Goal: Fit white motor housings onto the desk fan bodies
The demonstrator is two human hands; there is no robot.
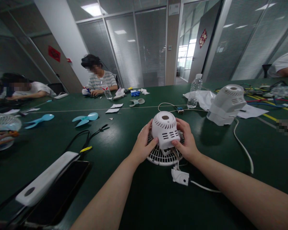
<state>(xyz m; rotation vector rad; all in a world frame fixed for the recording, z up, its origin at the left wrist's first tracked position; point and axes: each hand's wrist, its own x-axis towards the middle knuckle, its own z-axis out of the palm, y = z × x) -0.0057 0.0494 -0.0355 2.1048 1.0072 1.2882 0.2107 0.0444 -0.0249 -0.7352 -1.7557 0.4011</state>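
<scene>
Both hands' fingers (153,142) curve partly open around the white housing (166,129), gripping opposite sides.

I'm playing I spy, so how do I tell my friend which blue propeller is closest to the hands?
Start at the big green table and find the left hand on the white vented housing. Look left to a blue propeller. Another blue one lies farther left; the see-through one behind isn't blue.

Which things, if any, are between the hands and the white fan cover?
Nothing that I can see: the left hand and right hand touch the white fan cover from both sides. The round grille lies below it.
</scene>
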